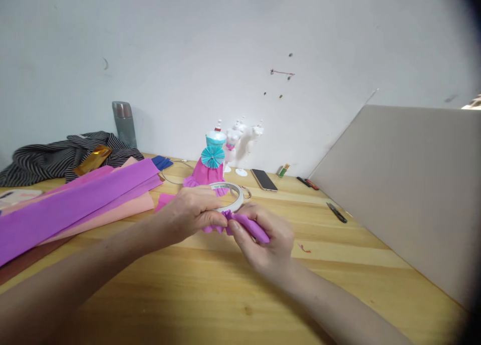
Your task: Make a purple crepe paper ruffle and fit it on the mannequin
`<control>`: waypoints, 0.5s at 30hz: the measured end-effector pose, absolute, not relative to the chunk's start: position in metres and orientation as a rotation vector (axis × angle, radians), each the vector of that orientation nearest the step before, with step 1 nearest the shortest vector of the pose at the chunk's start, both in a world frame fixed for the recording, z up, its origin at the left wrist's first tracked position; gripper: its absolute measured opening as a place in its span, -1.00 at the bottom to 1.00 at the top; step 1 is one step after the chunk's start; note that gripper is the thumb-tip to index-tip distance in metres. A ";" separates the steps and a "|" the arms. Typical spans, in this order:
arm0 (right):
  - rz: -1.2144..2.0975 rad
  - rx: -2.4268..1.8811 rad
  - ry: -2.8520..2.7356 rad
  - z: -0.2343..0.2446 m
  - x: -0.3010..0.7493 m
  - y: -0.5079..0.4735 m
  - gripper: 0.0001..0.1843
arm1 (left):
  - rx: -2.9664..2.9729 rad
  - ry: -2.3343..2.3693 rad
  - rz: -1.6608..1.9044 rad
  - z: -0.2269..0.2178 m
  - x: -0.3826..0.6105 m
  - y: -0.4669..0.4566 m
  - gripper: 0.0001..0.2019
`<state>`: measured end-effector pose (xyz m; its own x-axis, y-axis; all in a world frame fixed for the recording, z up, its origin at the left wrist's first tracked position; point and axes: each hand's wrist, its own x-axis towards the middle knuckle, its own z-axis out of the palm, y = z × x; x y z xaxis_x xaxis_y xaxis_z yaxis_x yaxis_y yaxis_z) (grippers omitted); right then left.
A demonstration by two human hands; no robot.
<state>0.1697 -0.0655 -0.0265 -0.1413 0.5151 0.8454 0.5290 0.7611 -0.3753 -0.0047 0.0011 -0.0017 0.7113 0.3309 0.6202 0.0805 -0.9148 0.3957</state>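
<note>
My left hand (195, 207) is closed round the near side of a white roll of tape (237, 199), its thumb pressing the near rim. A purple crepe paper strip (253, 228) is bunched into small ruffles against the roll's edge. My right hand (268, 234) pinches this strip between thumb and fingers, close to my left thumb. Just beyond the roll stands a small dress form (215, 139) in a pink paper skirt and turquoise top with a pleated turquoise rosette (212, 157).
Purple and peach crepe paper sheets (93, 189) lie at left, near striped cloth (37, 157) and a flask (125, 124). White mannequin stands (241, 172), a phone (264, 180) and dark-handled snips (336, 212) are further back. A white panel (406, 184) leans at right.
</note>
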 end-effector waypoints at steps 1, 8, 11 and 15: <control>-0.015 -0.812 -1.785 -0.026 0.170 -0.065 -0.85 | 2.549 0.317 1.014 -0.001 -0.005 0.001 -0.69; 0.398 -0.979 -1.604 -0.026 0.174 -0.061 -0.80 | 2.238 0.546 0.741 -0.003 -0.006 0.009 -0.66; 0.602 -0.994 -1.507 -0.028 0.175 -0.057 -0.81 | 2.109 0.553 0.640 -0.004 -0.006 0.011 -0.63; 0.770 -1.001 -1.405 -0.027 0.173 -0.055 -0.78 | 1.950 0.607 0.608 -0.005 -0.005 0.011 -0.55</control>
